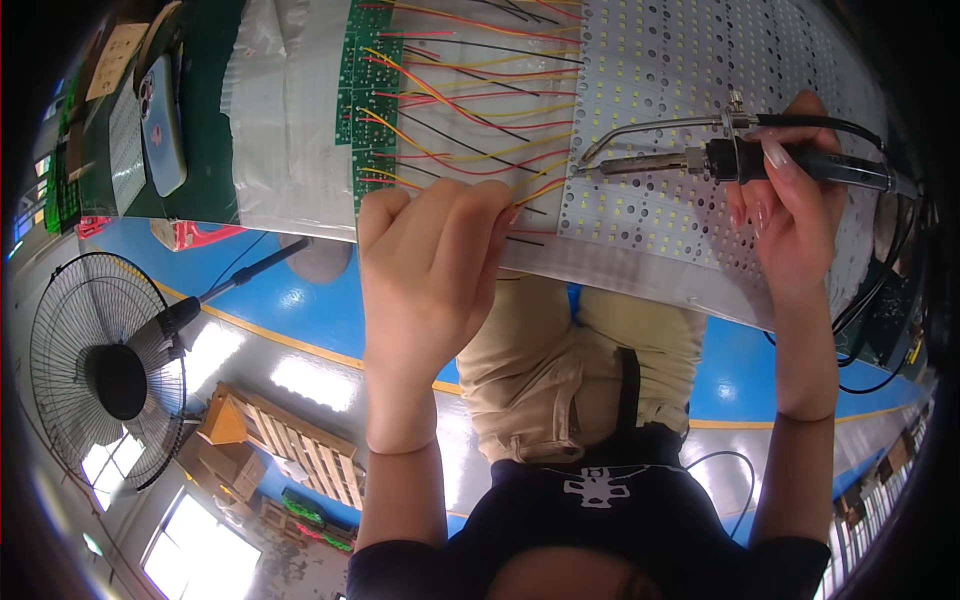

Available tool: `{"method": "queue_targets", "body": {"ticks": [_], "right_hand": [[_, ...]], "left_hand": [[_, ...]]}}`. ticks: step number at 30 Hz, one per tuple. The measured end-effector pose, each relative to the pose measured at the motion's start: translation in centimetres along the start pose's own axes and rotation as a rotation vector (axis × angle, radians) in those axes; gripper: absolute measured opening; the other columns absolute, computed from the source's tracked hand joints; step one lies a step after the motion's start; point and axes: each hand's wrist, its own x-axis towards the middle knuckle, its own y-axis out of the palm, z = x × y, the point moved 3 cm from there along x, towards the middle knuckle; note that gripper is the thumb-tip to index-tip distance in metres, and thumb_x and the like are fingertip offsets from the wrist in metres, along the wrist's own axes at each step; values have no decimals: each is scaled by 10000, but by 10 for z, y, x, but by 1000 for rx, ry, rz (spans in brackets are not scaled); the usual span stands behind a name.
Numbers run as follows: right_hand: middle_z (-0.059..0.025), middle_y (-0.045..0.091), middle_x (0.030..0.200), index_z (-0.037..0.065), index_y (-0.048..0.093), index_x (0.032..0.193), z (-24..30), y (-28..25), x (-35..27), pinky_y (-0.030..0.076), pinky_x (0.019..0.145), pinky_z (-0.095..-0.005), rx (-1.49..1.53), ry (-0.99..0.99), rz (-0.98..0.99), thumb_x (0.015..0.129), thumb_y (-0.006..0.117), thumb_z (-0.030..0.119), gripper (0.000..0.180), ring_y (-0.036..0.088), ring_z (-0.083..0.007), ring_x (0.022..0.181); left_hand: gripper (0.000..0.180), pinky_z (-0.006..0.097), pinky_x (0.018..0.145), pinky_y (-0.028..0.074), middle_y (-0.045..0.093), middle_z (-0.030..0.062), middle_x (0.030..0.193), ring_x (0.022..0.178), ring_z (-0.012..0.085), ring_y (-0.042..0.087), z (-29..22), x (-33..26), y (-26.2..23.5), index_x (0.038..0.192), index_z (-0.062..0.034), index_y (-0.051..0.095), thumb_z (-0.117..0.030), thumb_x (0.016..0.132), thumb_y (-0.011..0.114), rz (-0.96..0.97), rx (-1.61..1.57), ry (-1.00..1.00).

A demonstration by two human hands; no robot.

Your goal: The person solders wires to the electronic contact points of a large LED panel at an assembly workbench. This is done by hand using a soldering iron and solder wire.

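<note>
LED panel [690, 75], white and studded with rows of small yellowish chips, lies on the bench at one o'clock, and green circuit boards [375, 90] sit at eleven, with red, yellow and black wires [480, 72] strung between them. Work on the joints looks well along: towards twelve o'clock, many wires run from the boards right up to the panel's near edge, though how firmly each is fixed cannot be told. Nearer the person, the run looks unfinished; a couple of short black wire ends [525, 243] stop short of the panel beside the left hand [430, 240], so those seem left to do. That hand, just off the centre towards eleven, has its fingers curled and pinched around a yellow-and-red wire pair [543, 190], the fingertips partly hidden. Between two and three o'clock, the right hand [795, 205] grips a soldering iron [645, 163] with a thin curved metal tube [660, 125] alongside. Its tip points towards nine, at the panel's edge by the held pair; whether it touches cannot be told.
</note>
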Motion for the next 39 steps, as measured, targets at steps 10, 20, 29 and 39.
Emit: {"method": "queue_targets", "body": {"ticks": [10, 20, 29, 39], "right_hand": [[-1, 399, 719, -12, 510, 844, 1, 1, 0, 357, 404, -239, -5, 1, -17, 806, 587, 63, 114, 352, -56, 417], [-1, 403, 708, -10, 513, 838, 0, -1, 0, 353, 397, -246, 10, 6, -17, 804, 591, 65, 113, 359, -62, 404], [-21, 424, 633, -19, 519, 855, -1, -3, -1, 350, 392, -245, 3, 14, -29, 805, 585, 60, 114, 382, -68, 407], [-30, 433, 731, -39, 525, 828, 0, 3, -1, 335, 354, -218, -13, -72, 35, 786, 598, 16, 101, 411, -77, 406]], "left_hand": [[178, 281, 690, 340, 571, 21, 779, 664, 188, 490, -15, 3, 12, 877, -67, 546, 44, 747, 596, 5, 107, -76], [210, 289, 692, 285, 567, -27, 756, 674, 123, 516, -3, -3, 13, 858, -120, 560, -22, 702, 662, -134, -33, -64], [172, 261, 663, 305, 575, -12, 701, 592, 120, 466, -2, 0, 16, 762, -83, 596, 37, 667, 673, -168, -67, -47], [164, 277, 649, 260, 557, -48, 714, 591, 116, 447, 0, -1, 21, 795, -143, 568, -54, 695, 664, -179, -42, -30]]}}
